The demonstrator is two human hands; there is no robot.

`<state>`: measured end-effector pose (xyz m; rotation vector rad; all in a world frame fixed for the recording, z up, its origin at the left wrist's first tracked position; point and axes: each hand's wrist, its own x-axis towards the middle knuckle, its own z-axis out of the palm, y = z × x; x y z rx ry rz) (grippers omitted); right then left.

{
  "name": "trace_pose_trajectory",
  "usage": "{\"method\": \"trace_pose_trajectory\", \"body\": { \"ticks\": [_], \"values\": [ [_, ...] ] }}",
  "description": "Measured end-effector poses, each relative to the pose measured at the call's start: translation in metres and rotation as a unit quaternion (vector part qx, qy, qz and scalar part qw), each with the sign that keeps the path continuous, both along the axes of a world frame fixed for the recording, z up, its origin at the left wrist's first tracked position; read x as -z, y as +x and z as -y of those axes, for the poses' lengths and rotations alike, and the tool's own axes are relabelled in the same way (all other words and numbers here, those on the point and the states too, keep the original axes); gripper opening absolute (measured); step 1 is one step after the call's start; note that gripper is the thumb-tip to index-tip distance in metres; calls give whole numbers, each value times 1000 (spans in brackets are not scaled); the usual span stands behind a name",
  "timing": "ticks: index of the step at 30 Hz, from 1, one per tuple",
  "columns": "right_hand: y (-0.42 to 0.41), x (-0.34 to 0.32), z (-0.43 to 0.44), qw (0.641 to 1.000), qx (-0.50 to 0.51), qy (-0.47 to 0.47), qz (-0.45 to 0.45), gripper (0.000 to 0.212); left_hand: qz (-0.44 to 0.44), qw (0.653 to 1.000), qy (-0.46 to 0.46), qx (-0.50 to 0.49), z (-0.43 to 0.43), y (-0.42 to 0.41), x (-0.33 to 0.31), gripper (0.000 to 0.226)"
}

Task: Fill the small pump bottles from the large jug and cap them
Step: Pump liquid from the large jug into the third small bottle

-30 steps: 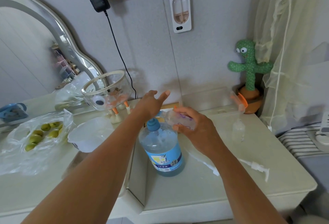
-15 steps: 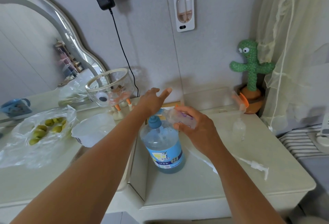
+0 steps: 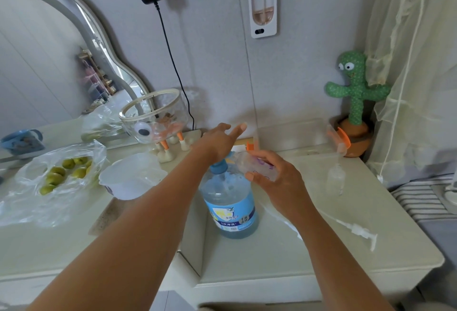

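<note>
— What's the room like?
— Cream table (image 3: 309,249) pushed vs. a grey wall (image 3: 210,63). Arched mirror (image 3: 37,63) on the L, gauzy curtain (image 3: 420,63) on the R.

— And the jug?
— Big jug (image 3: 230,202) stands upright mid-table, pale blue liquid inside, label facing us. L hand (image 3: 217,141) sits over its blue pump top (image 3: 218,167), fingers stretched out straight, gripping nothing.

— The one being filled?
— R hand (image 3: 277,179) has its fingers wrapped round a small bottle (image 3: 257,167), held above the table just beside the jug's neck. It lies nearly flat: long axis runs L–R, mouth end pointing L at the pump top.

— Anything else?
— 2nd bottle (image 3: 335,182) upright, well apart to the R. A white pump cap (image 3: 358,230) lies flat near the front R.

— What can't you see?
— The spot where mouth & pump meet is tucked under the L wrist, so can't tell if they touch. Fill level is unreadable; the plastic's too clear.
</note>
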<state>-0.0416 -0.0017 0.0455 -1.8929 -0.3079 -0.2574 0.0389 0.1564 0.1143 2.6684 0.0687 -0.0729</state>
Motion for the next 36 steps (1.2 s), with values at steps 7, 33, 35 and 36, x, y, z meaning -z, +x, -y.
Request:
{"method": "trace_pose_trajectory", "body": {
  "ticks": [7,33,35,36],
  "values": [
    [-6,-11,0,1000,-2,-6,19,39,21,999,-46,10,-3,-4,-11,82],
    [-4,-11,-2,1000,3,10,24,38,23,999,-21,12,-5,-4,-10,99],
    [-2,-10,-1,1000,0,19,20,38,23,1000,-9,8,-6,1,-6,86],
    [-1,-9,-1,1000,-1,21,21,38,24,1000,-5,7,-5,2,-4,82]
  ]
}}
